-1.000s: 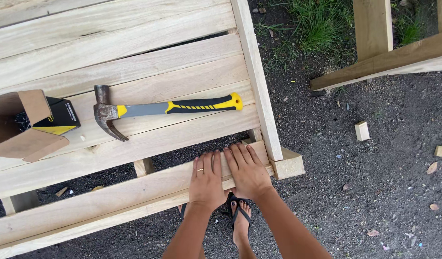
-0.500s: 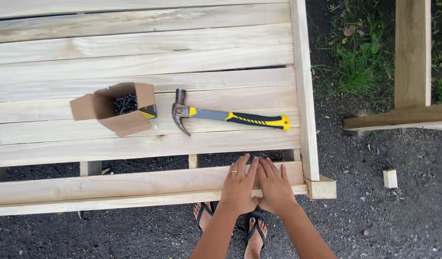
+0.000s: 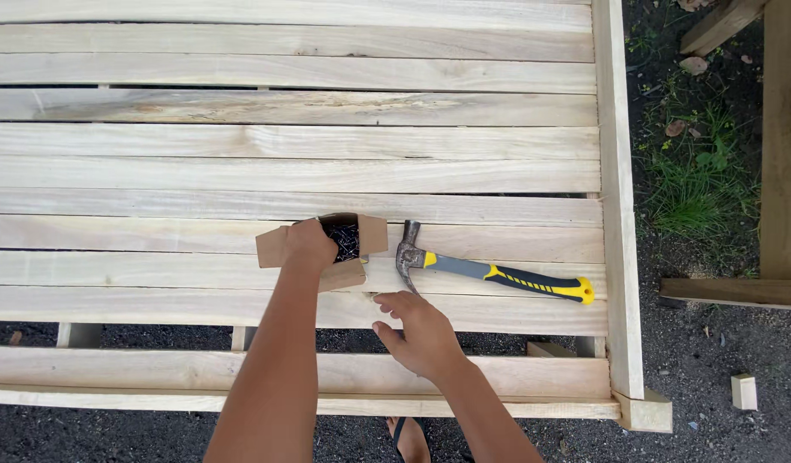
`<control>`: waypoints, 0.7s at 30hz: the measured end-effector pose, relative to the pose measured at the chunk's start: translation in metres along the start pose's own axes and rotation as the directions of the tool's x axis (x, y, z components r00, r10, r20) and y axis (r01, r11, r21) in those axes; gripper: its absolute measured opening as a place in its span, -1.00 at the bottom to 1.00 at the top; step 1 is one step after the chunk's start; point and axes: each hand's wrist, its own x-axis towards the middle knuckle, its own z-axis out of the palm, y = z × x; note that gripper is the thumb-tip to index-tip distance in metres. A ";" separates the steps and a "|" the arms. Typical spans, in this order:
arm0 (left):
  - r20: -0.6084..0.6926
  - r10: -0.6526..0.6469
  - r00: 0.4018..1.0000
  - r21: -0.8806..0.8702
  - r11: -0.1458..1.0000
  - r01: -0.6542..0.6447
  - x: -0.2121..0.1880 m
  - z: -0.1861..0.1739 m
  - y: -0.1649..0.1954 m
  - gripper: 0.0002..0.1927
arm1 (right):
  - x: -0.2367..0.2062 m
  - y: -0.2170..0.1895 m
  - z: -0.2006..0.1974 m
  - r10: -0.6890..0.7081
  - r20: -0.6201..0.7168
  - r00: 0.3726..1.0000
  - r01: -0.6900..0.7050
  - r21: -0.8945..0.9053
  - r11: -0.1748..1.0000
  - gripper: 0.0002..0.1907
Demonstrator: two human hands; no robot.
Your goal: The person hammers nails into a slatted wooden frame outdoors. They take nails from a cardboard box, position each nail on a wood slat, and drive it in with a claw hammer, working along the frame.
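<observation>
Left hand [image 3: 309,244] reached into an open nail box [image 3: 348,240], contents hidden; right hand [image 3: 421,334], loosely curled and empty, rested near the hammer [image 3: 490,273] on slats [image 3: 284,176].

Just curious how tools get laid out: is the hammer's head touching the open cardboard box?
Apart. The head view shows bare plank between the hammer head and the cardboard box.

One package only: small brown cardboard box [image 3: 344,244], open, flaps splayed left, right and front, dark nails visible inside. Sits on pale wooden slats [image 3: 241,176], just left of hammer head [image 3: 408,253]. Left hand [image 3: 309,246] rests on box's left part, covering that side. No labels, signs or screens visible.
</observation>
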 end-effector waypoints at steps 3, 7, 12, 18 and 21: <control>0.008 -0.063 0.998 -0.007 0.998 0.063 0.005 0.008 0.015 -0.68 | -0.001 0.005 0.013 0.063 0.062 0.996 -0.065 0.034 0.997 -0.64; -0.050 -0.132 0.990 -0.032 0.991 0.130 0.007 0.014 0.022 -0.78 | 0.004 0.013 0.023 0.101 0.082 0.991 -0.103 0.014 0.995 -0.67; -0.076 -0.139 0.987 -0.040 0.990 0.136 0.012 0.019 0.019 -0.81 | 0.011 0.011 0.021 0.068 -0.094 0.993 -0.061 0.076 0.995 -0.73; -0.040 -0.112 0.993 0.021 0.993 0.113 0.016 0.023 0.011 -0.79 | 0.014 0.017 0.007 0.120 -0.155 0.981 -0.099 0.138 0.985 -0.77; -0.003 -0.117 0.993 0.026 0.993 0.117 0.015 0.020 0.012 -0.79 | 0.010 0.025 0.003 0.171 -0.154 0.973 -0.144 0.172 0.975 -0.73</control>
